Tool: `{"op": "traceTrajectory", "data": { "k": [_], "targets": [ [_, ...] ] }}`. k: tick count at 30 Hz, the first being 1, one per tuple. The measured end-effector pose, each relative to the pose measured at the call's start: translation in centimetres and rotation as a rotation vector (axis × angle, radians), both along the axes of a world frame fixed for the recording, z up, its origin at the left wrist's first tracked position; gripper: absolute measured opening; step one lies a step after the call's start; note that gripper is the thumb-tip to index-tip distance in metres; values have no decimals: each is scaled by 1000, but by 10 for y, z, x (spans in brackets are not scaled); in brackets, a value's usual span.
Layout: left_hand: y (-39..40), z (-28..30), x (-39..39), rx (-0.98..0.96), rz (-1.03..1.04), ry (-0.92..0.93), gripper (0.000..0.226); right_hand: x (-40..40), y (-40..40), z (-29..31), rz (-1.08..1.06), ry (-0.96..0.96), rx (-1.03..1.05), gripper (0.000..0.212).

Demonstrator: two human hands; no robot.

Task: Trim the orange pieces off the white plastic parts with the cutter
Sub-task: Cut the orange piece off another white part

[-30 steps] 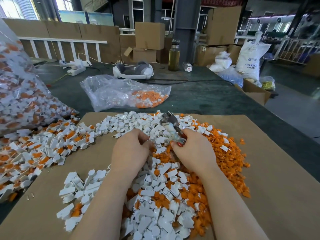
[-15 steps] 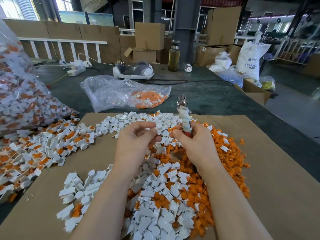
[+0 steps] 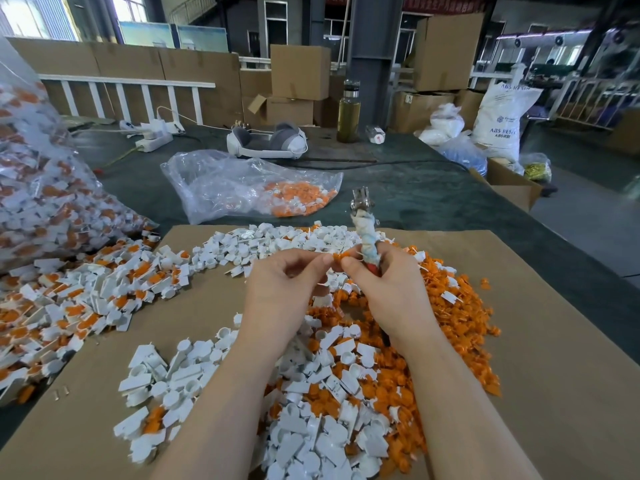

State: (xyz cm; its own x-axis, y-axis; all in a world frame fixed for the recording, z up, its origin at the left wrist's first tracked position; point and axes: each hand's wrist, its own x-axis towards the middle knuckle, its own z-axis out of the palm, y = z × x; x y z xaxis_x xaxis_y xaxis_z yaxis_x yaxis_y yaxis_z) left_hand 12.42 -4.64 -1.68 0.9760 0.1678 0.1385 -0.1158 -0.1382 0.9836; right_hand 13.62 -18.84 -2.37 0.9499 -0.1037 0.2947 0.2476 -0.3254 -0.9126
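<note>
A workshop stacked with cardboard boxes lies behind a dark green desk, on which a brown cardboard sheet carries loose heaps of white plastic parts and cut orange pieces. At the left edge a large clear bag bulges with white parts that have orange on them, and more of these spill onto the sheet beside it. Farther back a flatter clear bag holds a small pile of orange bits at its right end. The right hand has its grip curled round the cloth-wrapped cutter, metal head pointing up. The left hand pinches a small orange piece against the right fingertips.
</note>
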Motion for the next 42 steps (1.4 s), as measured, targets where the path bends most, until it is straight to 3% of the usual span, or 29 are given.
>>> {"op": "traceTrajectory", "data": {
  "k": [3, 8, 13, 25, 32, 42],
  "targets": [
    [-1, -2, 0, 84, 65, -30, 13, 0, 1, 0, -15, -6, -73, 12],
    [-2, 1, 0, -206, 69, 58, 10, 0, 4, -1, -90, -61, -177, 11],
    [-3, 3, 0, -236, 73, 47, 5, 0, 5, -1, -137, -81, -272, 17],
    [-9, 1, -2, -109, 116, -39, 15, -2, 9, 0, -158, -132, -305, 16],
    [-9, -1, -4, 86, 125, -160, 19, -3, 10, -1, -171, -143, -320, 16],
    [-8, -6, 0, 149, 158, -167, 16, -3, 6, 0, -57, -106, -268, 9]
  ]
}}
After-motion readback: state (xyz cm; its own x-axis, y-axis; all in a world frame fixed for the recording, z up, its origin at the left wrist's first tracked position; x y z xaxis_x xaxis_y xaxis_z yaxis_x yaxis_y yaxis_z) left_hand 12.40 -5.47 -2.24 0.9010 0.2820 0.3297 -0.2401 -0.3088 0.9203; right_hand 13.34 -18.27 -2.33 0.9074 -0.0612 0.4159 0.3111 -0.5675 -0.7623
